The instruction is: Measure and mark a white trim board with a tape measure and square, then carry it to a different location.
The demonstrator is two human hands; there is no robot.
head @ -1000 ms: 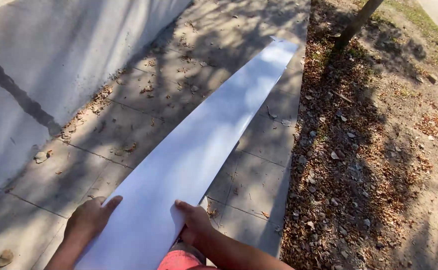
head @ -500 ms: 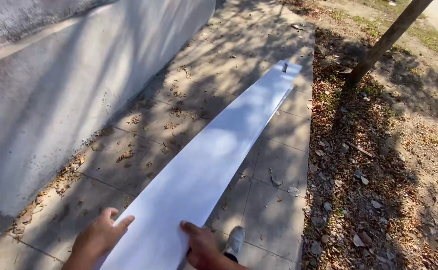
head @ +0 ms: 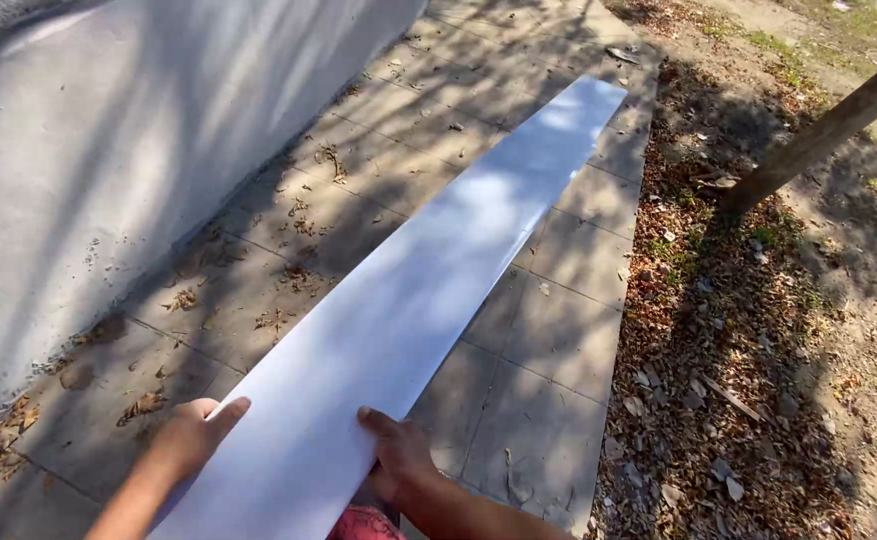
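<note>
A long, narrow white sheet (head: 429, 280) stretches from the bottom of the view away along the paved walkway, its far end near the top right. My left hand (head: 191, 438) grips its left edge near the close end, thumb lying on top. My right hand (head: 399, 458) grips the right edge opposite, thumb also on top. The sheet's near end runs out of view at the bottom.
A grey concrete wall (head: 109, 170) runs along the left. The tiled walkway (head: 549, 390) carries scattered dry leaves. Bare dirt with stones and leaves (head: 759, 350) lies to the right, with a leaning tree trunk (head: 819, 130) at the upper right.
The view has moved forward along the walkway and tilted; the sheet's far end and the tree trunk shifted right. Both hands kept their hold on the sheet.
</note>
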